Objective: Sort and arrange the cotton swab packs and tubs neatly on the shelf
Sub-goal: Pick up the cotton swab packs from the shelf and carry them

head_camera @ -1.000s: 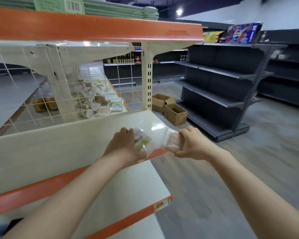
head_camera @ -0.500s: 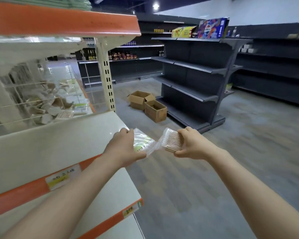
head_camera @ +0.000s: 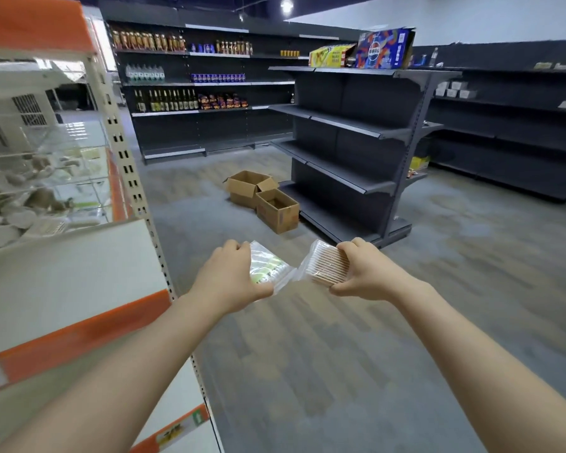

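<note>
I hold two clear cotton swab packs out over the aisle floor, to the right of the white shelf (head_camera: 79,276). My left hand (head_camera: 232,276) grips a pack with a green label (head_camera: 270,268). My right hand (head_camera: 363,273) grips a pack of wooden-stick swabs (head_camera: 324,266) by its right end. The two packs nearly touch at their inner corners. Several more swab packs and tubs (head_camera: 30,207) lie jumbled behind a wire grid on the far side of the shelf unit at the left.
The white shelf has orange price strips and a perforated upright post (head_camera: 128,165). Two open cardboard boxes (head_camera: 265,201) sit on the floor ahead, beside a dark gondola shelf (head_camera: 356,152). Drinks line the back wall shelves (head_camera: 190,76).
The view has swung right, away from the white shelf toward the aisle. Both hands still hold the packs, now over the floor and slightly further apart.
</note>
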`<state>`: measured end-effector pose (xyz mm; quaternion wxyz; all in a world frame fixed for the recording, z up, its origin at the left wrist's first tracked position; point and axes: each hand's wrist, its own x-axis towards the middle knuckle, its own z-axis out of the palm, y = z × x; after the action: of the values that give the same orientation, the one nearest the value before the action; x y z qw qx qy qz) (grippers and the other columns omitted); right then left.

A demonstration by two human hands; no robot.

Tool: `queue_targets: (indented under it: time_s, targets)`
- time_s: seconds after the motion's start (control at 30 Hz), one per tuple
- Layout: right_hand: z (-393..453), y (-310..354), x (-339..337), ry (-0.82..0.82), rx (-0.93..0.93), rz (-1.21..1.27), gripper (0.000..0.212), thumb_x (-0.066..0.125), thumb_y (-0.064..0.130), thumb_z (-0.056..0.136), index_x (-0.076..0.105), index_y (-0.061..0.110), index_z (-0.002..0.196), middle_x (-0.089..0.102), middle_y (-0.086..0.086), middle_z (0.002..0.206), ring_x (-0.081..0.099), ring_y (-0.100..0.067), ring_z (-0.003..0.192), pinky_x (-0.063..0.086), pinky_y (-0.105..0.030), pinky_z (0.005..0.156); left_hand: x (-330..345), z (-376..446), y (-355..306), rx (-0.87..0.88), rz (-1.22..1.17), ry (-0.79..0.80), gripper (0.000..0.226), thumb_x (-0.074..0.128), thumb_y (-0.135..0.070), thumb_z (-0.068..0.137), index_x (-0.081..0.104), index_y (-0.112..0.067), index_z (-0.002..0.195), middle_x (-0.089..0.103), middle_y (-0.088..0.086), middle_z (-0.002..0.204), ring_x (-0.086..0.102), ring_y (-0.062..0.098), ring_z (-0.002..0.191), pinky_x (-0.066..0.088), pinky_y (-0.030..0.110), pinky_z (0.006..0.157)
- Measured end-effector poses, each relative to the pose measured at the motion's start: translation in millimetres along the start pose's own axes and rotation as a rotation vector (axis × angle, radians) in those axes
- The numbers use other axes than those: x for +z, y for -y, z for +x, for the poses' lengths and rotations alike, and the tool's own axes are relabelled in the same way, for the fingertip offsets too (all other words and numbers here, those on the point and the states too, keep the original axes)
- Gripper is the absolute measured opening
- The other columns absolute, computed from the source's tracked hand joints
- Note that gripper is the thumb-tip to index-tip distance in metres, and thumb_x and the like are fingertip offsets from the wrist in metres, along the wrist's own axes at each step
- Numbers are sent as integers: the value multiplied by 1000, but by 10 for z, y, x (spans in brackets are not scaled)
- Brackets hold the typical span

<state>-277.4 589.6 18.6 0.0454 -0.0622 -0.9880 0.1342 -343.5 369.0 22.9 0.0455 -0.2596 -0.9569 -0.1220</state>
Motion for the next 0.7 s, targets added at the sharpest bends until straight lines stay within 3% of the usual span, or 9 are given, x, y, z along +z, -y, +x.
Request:
queue_targets:
  time_s: [0.37, 0.53, 0.7]
  targets:
    - [437, -640, 51, 34, 24, 11, 59, 71, 42, 66, 49, 19, 116, 43, 1, 104, 43, -17, 102, 43, -30, 87, 361, 730, -270, 25, 9, 43, 45, 62, -50, 73, 35, -18, 90, 37, 1, 95, 43, 22, 93, 38, 29, 69]
    - [907, -942, 60, 23, 30, 4, 55, 70, 47, 64, 49, 21, 108, 44, 1, 100, 44, -17, 97, 43, -29, 83, 501, 1268, -319, 39, 16, 36, 47, 63, -50, 71, 34, -19, 89, 36, 0, 94, 40, 21, 92, 40, 31, 72]
    - [1472, -1217, 9, 7, 34, 1, 48, 70, 47, 64, 48, 22, 99, 43, 2, 96, 41, -14, 90, 38, -26, 75, 598, 1894, -324, 35, 27, 42, 52, 63, -49, 71, 45, -15, 107, 42, 3, 104, 43, 23, 104, 40, 29, 74]
